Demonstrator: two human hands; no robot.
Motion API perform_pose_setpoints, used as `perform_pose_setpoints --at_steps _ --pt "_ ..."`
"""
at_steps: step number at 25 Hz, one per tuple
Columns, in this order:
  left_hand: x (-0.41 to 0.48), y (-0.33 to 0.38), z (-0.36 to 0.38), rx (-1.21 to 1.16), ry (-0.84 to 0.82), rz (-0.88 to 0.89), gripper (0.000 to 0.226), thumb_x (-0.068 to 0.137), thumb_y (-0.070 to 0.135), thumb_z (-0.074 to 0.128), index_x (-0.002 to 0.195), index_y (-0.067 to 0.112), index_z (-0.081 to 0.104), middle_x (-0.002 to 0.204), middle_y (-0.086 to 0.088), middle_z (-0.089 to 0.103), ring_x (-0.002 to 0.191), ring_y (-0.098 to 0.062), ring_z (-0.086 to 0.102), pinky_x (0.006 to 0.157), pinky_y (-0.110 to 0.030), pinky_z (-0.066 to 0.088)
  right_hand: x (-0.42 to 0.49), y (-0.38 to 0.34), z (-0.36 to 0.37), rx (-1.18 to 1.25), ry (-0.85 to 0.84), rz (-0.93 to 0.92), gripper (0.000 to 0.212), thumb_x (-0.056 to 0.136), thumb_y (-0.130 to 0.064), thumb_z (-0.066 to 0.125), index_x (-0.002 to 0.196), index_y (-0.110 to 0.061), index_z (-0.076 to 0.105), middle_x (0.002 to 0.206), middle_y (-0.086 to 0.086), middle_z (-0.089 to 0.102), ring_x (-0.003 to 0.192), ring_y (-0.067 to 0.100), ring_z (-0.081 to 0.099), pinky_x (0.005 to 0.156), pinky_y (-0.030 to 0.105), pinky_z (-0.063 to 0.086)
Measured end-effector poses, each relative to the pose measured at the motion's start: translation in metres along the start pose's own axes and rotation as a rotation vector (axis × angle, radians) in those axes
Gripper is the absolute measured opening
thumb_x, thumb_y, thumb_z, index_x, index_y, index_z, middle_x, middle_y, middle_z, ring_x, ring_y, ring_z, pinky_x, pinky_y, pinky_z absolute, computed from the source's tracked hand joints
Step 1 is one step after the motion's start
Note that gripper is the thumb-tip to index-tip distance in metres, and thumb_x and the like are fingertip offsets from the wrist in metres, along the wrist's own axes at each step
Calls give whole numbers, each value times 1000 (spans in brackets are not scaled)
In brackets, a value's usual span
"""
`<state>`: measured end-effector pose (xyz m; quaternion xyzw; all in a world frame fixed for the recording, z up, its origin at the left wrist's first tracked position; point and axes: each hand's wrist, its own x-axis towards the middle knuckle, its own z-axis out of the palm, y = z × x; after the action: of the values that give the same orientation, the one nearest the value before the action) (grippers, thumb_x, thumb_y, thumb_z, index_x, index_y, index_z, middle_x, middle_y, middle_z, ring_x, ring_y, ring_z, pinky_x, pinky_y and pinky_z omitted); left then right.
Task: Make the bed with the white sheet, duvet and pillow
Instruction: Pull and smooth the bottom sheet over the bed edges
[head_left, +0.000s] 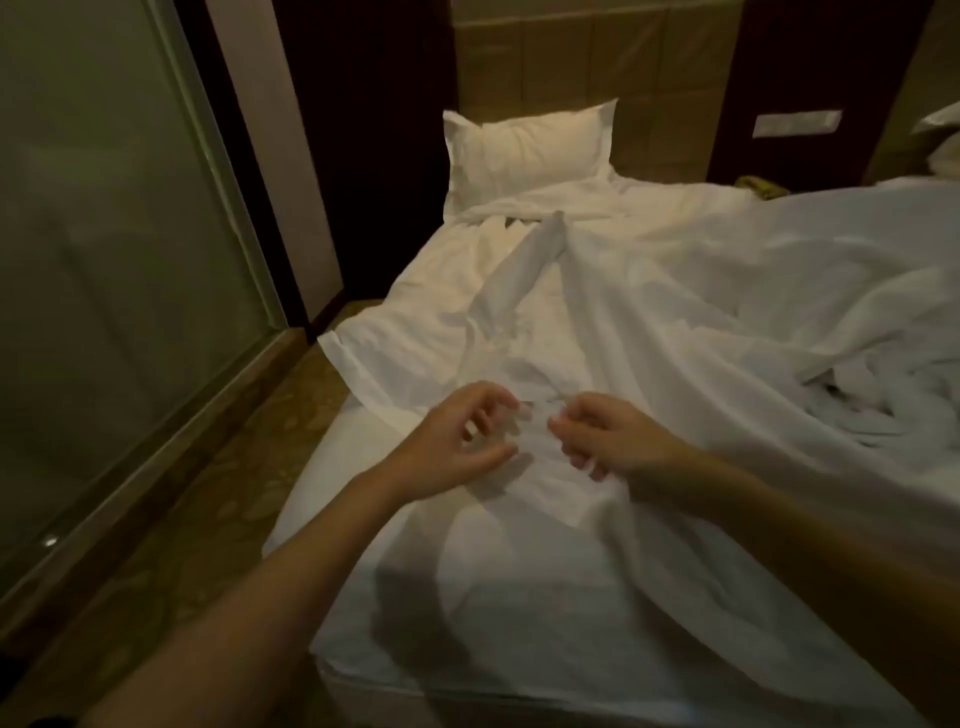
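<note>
A white sheet (524, 597) covers the near end of the bed. On top of it a crumpled white duvet (727, 322) spreads from the middle to the right, one long fold running up toward the pillow (524, 150) at the headboard. My left hand (457, 447) hovers over the duvet's edge with its fingers spread and loosely curled, holding nothing. Close beside it, my right hand (608, 441) has its fingers curled at the same edge; whether cloth is pinched between them is unclear.
A frosted glass wall (114, 249) runs along the left, with a narrow strip of patterned floor (197, 499) between it and the bed. A padded headboard (592, 57) stands behind the pillow. More bedding (940, 140) shows at the far right.
</note>
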<state>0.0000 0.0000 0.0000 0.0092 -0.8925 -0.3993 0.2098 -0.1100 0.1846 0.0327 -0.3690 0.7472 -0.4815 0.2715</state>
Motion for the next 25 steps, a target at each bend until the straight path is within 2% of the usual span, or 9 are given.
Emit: perform_pose_setpoints --at_steps 5,8,10,12,16,18,20,22,25 --pt "3 -37 20 454 -135 98 74 74 49 75 135 31 37 128 5 37 112 -8 35 97 -25 34 13 27 10 -300 101 -82 21 86 -25 67 100 -14 56 88 -4 51 78 13 49 64 14 40" --pt "12 -58 29 697 -12 63 92 66 44 79 139 32 23 134 -4 32 115 -21 28 97 -39 31 12 41 9 -614 176 -188 56 80 -36 72 124 -17 44 117 -2 41 105 15 45 87 15 39" --pt "12 -68 37 722 128 75 86 63 28 80 135 26 33 130 -10 42 113 -27 35 91 -42 36 9 52 13 -894 225 -211 84 76 -50 69 141 -14 28 138 6 28 128 24 31 107 32 31" --pt "13 -67 42 682 214 101 50 69 16 70 117 16 58 113 -12 60 104 -33 51 81 -39 37 9 58 18 -1062 238 -91 83 80 -57 62 142 -12 27 143 10 24 133 28 26 109 37 27" --pt "4 -55 35 676 184 132 30 80 20 42 89 7 67 80 -10 66 73 -31 62 70 -33 36 8 65 30 -1091 274 -241 25 77 -21 75 89 -3 63 90 18 64 88 33 63 76 32 51" --pt "-6 -50 29 635 137 149 31 81 20 39 89 6 65 80 -12 66 72 -32 61 69 -36 43 2 63 30 -1045 299 -405 24 62 -5 83 63 -8 59 56 9 59 50 25 58 49 23 48" --pt "-23 -43 18 551 63 104 40 84 27 32 94 4 63 87 -15 67 76 -33 59 72 -38 43 -11 51 41 -938 184 -417 8 83 -7 66 76 -8 62 66 9 63 55 26 59 55 28 52" --pt "-48 -40 7 502 37 93 46 84 36 25 91 7 61 85 -14 67 74 -32 57 70 -36 41 -28 44 62 -845 69 -302 25 102 -21 38 110 -9 58 102 10 65 89 28 61 79 31 45" --pt "-93 -36 -13 439 83 69 35 84 39 29 68 18 52 64 -3 60 57 -20 51 58 -30 39 -60 29 109 -555 -97 -151 34 103 -35 31 122 -14 51 112 7 60 97 19 56 91 31 43"
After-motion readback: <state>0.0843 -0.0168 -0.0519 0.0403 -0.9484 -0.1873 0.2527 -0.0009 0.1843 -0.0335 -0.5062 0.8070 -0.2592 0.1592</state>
